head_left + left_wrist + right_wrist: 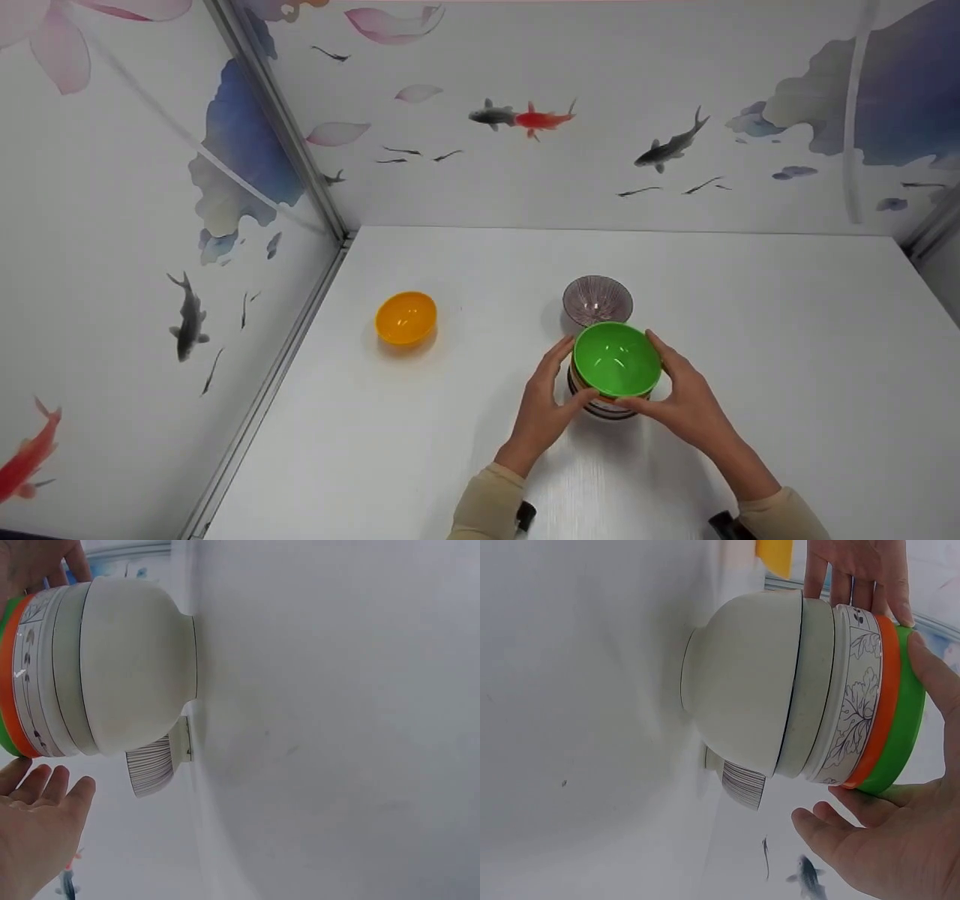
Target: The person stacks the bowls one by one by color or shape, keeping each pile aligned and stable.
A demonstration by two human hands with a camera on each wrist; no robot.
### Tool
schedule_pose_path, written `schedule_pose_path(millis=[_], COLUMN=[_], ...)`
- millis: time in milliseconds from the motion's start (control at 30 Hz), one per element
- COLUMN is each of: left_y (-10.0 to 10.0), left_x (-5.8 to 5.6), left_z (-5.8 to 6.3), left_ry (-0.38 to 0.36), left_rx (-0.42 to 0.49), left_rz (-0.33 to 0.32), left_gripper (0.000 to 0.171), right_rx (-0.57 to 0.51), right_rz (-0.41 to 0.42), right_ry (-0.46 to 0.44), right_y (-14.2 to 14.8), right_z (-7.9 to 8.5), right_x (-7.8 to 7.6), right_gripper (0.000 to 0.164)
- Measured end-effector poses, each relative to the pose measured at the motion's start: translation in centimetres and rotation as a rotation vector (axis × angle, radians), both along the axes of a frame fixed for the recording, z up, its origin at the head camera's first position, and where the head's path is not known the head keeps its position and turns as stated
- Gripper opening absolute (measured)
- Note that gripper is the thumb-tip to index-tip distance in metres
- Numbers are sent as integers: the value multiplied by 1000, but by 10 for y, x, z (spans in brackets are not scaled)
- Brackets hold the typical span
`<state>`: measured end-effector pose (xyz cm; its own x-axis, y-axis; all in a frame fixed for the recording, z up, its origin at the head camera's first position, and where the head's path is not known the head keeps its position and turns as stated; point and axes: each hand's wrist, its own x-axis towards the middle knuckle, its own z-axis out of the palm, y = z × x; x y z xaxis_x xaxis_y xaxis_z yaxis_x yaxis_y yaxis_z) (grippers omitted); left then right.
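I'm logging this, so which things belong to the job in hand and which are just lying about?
In the job: green bowl, held by left hand and right hand; bowls stacked beneath.

Seemingly lying about, unheld: yellow bowl; purple ribbed bowl.

Top bowl: bright grn in & out, real vivid!
2nd bowl: solid orng
Leaf bowl: wht, & here's dk leaf outlines
Pale bowl: gry-grn, thin dk rim line
Base bowl: off-wht, dk rim line
Far bowl: mauve inside w/ radial lines; fine dk stripes outside
Lone bowl: yel-orng
Back wall: wht, red/blk fish, pink petals
Desk: wht
Sleeves: beige
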<state>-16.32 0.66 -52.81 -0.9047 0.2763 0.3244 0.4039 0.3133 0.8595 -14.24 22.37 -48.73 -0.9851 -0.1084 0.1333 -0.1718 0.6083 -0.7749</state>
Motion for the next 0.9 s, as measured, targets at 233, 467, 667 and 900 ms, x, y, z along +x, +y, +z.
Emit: schedule_pose_path(millis=[233, 467, 667, 900], left_y=[0, -1, -1, 0], left_x=[0, 0, 1, 1], left_z=[-2, -2, -1, -1], left_ry=[1, -3, -13, -30], left_rx=[3, 16, 35, 60], left_rz=[0, -13, -29, -42], left_gripper=[75, 75, 75, 76], right_rx=[7, 19, 14, 11], right_rz=[4, 5, 9, 19], right_ry=[-5, -7, -6, 7], right_y=[0, 0, 1, 1], right_z=[0, -2, -3, -3], right_x=[0, -1, -1, -1], right_gripper=[109, 109, 109, 108])
